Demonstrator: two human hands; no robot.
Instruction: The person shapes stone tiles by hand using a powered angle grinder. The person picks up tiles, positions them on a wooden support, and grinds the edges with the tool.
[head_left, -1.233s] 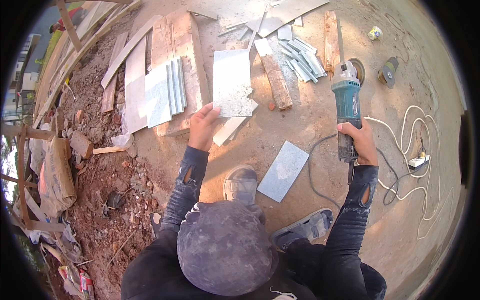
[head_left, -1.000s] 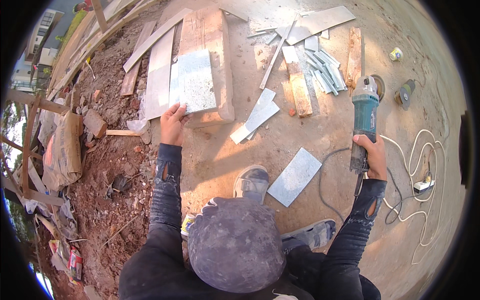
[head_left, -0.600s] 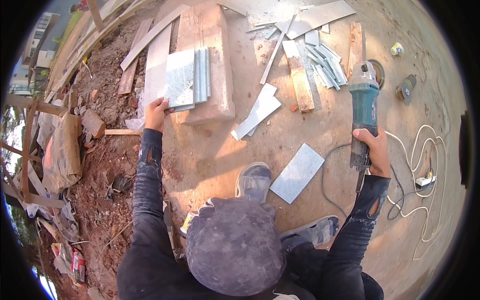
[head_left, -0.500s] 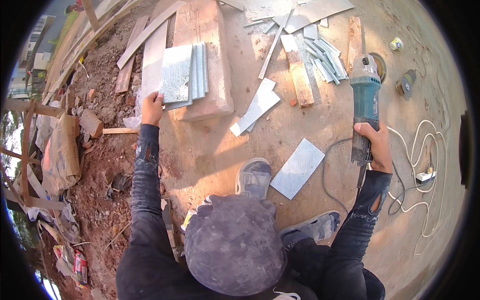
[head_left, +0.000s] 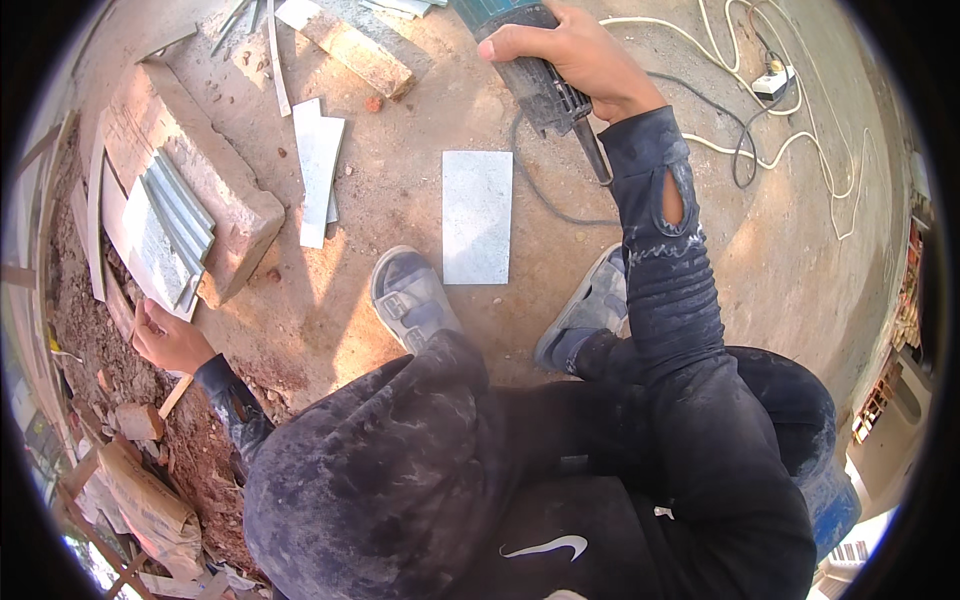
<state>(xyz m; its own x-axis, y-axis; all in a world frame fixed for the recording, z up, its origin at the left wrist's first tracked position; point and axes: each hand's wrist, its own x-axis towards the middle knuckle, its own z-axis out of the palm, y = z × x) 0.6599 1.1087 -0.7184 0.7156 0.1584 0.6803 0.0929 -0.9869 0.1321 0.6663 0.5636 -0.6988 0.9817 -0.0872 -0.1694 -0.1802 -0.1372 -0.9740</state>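
My right hand (head_left: pixel 590 60) is closed around the black rear body of an angle grinder (head_left: pixel 535 85), whose teal front end runs out of the top of the view, so its disc is hidden. My left hand (head_left: pixel 172 338) is low at the left, its fingers curled beside the lower edge of a fanned stack of grey tiles (head_left: pixel 165 235). Whether those fingers pinch anything cannot be made out. The stack leans on a long pinkish block (head_left: pixel 245 225). On the ground between my sandalled feet lies a single rectangular grey tile (head_left: pixel 477 218).
Cut tile pieces (head_left: pixel 316 175) lie right of the block, with a wooden plank (head_left: pixel 345 45) beyond. The grinder's dark cord (head_left: pixel 545 200) loops over the ground toward a pale extension cord (head_left: pixel 805 140) and a white socket box (head_left: pixel 773 80). Rubble and a torn sack (head_left: pixel 150 500) line the left.
My view has swung, so the stack now sits farther left and the grinder is partly cut off at the top. My left hand's thumb no longer shows on the stack's corner. The grinder stays in my right hand.
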